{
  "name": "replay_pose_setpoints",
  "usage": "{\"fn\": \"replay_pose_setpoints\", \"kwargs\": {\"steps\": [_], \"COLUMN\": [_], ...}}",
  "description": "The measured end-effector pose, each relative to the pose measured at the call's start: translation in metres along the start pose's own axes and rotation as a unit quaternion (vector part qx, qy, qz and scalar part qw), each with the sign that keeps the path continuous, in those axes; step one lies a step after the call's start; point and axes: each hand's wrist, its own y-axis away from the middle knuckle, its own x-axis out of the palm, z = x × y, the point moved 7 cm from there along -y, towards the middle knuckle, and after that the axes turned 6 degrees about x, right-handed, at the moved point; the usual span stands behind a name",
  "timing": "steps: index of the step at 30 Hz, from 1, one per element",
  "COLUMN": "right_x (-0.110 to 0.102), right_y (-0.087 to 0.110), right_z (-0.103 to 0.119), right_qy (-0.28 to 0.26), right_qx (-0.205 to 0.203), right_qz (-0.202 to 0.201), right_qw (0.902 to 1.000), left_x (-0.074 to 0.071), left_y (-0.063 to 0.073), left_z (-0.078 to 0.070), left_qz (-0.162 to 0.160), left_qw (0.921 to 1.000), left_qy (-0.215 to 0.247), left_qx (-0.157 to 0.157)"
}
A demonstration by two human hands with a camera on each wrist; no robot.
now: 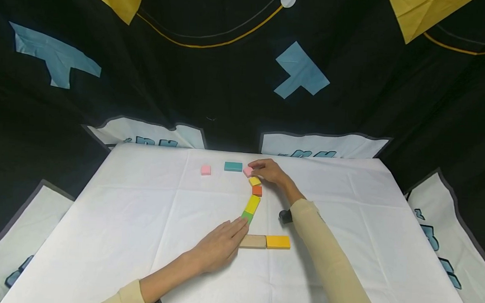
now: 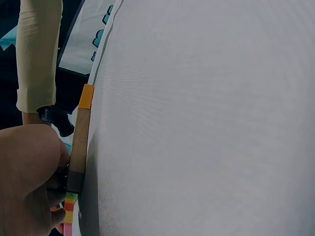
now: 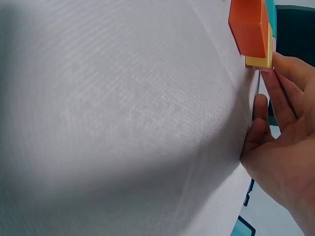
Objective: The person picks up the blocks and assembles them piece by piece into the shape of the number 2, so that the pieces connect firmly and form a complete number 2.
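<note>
At the far end of a curved line of blocks, my right hand (image 1: 269, 170) pinches a pink block (image 1: 247, 171) between thumb and fingers. A small yellow block (image 1: 255, 181), a red-orange block (image 1: 257, 191), a longer yellow block (image 1: 253, 204) and a green block (image 1: 247, 216) continue the line toward me. My left hand (image 1: 219, 245) lies with extended fingers against the green block and over the left end of a plain wooden block (image 1: 253, 241). In the left wrist view a dark grey piece (image 2: 76, 182) sits beyond the wooden block; the hand covers it in the head view.
An orange-yellow block (image 1: 278, 242) adjoins the wooden block's right end. Left of the right hand lies a teal block (image 1: 233, 167), and farther left another pink block (image 1: 206, 170). The white-covered table (image 1: 324, 223) meets a dark patterned curtain (image 1: 229, 92) behind.
</note>
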Motion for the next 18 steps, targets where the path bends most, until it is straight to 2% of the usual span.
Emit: {"fn": "replay_pose_setpoints", "kwargs": {"steps": [10, 18], "right_x": [0.0001, 0.0008], "right_y": [-0.0006, 0.0019], "right_z": [0.0004, 0.0010], "right_qy": [-0.026, -0.024], "right_qx": [0.006, 0.006], "right_qz": [0.015, 0.024], "right_qw": [0.9995, 0.9994], "left_x": [-0.0022, -0.0003], "left_y": [-0.0013, -0.0012], "left_z": [0.0009, 0.0013], "left_qz": [0.001, 0.004], "left_qw": [1.0000, 1.0000], "left_qy": [-0.002, 0.004], "left_qx": [-0.002, -0.001]}}
